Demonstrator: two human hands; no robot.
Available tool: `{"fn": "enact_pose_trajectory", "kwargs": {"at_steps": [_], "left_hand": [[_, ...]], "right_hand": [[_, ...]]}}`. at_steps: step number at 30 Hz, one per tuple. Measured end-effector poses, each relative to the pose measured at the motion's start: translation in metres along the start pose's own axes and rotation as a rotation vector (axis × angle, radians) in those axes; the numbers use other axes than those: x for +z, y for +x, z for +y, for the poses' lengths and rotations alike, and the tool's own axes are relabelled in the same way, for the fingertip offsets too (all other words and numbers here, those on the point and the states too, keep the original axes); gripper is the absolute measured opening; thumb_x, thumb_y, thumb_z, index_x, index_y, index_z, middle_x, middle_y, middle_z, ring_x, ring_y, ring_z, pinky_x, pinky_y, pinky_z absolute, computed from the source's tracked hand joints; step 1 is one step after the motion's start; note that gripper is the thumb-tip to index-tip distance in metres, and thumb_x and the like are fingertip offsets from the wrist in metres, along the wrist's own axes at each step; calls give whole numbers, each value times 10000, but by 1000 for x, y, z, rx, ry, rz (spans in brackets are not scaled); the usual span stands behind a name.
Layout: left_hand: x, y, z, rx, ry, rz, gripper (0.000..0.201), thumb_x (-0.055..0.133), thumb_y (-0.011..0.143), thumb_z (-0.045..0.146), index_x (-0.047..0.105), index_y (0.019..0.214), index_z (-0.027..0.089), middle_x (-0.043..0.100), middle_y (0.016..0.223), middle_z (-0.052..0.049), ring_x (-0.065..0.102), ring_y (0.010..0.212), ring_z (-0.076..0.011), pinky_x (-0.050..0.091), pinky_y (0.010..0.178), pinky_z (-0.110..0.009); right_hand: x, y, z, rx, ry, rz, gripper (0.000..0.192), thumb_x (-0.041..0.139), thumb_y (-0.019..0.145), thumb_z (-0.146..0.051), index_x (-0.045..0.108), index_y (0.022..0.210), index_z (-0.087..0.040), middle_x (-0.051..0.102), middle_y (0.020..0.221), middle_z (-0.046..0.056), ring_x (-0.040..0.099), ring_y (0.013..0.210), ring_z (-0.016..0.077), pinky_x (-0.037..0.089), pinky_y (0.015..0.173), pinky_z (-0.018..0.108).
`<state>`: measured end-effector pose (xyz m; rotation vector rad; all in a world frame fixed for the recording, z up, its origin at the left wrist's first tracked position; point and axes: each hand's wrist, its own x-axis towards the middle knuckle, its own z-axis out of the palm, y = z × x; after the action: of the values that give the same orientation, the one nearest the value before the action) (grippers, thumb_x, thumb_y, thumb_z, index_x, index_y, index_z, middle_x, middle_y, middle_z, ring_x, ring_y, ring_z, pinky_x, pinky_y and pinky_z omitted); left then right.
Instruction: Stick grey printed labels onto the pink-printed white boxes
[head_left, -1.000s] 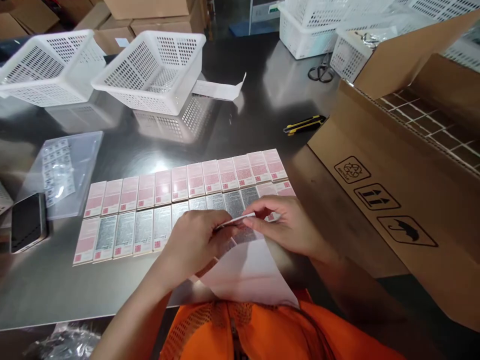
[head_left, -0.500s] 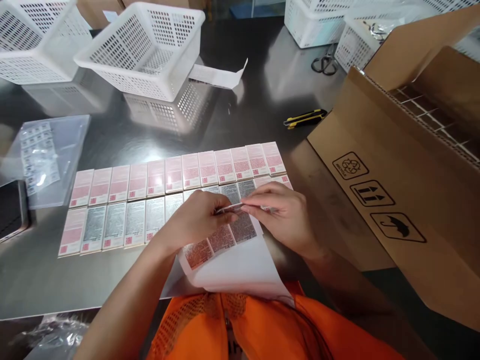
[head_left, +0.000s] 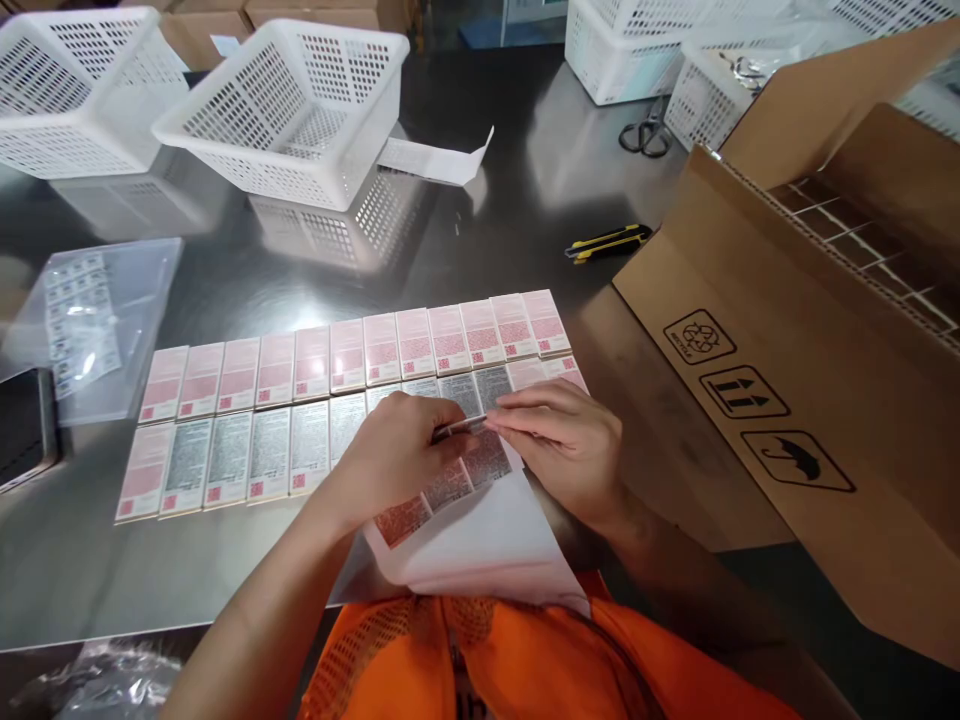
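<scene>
My left hand (head_left: 405, 448) is closed on a sheet of dark, glossy stickers (head_left: 447, 488) with white backing, its upper edge folded between thumb and fingers. Thumb and fingertips of my right hand (head_left: 562, 440) pinch the right end of that same edge; whether a single sticker is loose there is hidden. The sheet's lower part droops toward my orange clothing. Beyond my hands lie two rows of flat pink-and-white boxes (head_left: 347, 355). Several boxes in the nearer row carry a dark silvery sticker (head_left: 270, 447), while those at its ends show pink.
An open cardboard box (head_left: 727, 440) with dividers stands on the right. Near it are a yellow-black utility knife (head_left: 607, 243) and scissors (head_left: 645, 138). White baskets (head_left: 337, 170) and a paper strip (head_left: 435, 163) are at the back. A plastic sleeve (head_left: 150, 290) and a phone (head_left: 26, 430) lie left.
Both hands stay at the sheet's upper edge with nearly the same pinch. My right hand has shifted very slightly. The whole scene sits a little lower in view.
</scene>
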<state>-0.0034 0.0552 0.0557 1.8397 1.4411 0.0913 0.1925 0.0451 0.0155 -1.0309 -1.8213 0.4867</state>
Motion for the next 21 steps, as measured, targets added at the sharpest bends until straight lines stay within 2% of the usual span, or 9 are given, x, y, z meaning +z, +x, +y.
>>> {"fn": "enact_pose_trajectory", "kwargs": {"at_steps": [7,11,16,21], "left_hand": [[3,3,-8,7,-126,-43,273,576,855,368,549,651,189,455,564,61,380,568,-100,263,526,-243],[6,4,-10,-6,-201,-73,292,585,853,387,528,649,186,427,576,66,369,582,-99,262,523,-240],[7,5,-7,3,-197,-55,300,576,850,382,509,634,185,398,566,66,337,573,-102,240,528,-254],[7,4,-5,-5,-187,-56,307,562,849,394,489,633,188,387,562,63,335,571,-105,242,536,-257]], "right_hand": [[1,-9,6,-153,-83,33,227,696,815,-46,790,882,-242,775,900,50,686,813,199,560,740,362],[1,-11,5,-127,-99,3,217,676,822,-31,775,877,-217,768,945,60,682,848,205,566,760,364],[2,-10,3,-99,-133,27,218,688,848,-79,758,1001,-218,765,919,49,688,843,193,571,767,350],[-1,-12,3,-139,-135,62,225,656,851,-52,772,930,-228,777,951,48,710,824,184,575,726,335]]}}
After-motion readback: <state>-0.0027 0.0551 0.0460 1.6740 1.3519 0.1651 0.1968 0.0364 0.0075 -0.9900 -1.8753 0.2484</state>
